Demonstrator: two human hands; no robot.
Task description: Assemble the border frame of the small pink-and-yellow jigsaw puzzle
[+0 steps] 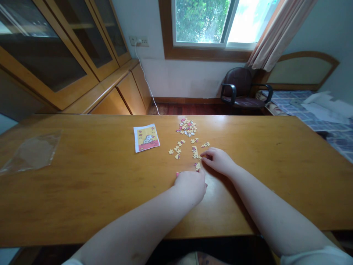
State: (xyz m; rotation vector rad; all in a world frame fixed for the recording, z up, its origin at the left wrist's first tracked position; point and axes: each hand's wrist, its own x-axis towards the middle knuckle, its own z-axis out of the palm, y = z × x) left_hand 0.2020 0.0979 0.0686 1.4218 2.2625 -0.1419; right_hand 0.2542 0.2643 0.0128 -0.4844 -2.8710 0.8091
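Note:
My right hand [219, 160] rests on the table, its thumb and index finger closed on a small yellow jigsaw puzzle piece [200, 158]. That piece lies beside a joined strip of puzzle pieces [195, 152]. Just in front of it, my left hand [191, 186] is on the table with its fingers bent under and mostly hidden; its fingertips are close to a yellow and pink puzzle piece [198, 166]. A pink piece [178, 173] peeks out behind the left hand. Several loose pieces [178, 149] lie to the left of the strip.
A heap of puzzle pieces [188, 127] sits near the table's far edge. Left of it lies a picture sheet [146, 138] with a white character. A clear plastic bag [33, 151] is at the far left of the wooden table [96, 191]. Beyond stands an office chair [242, 88].

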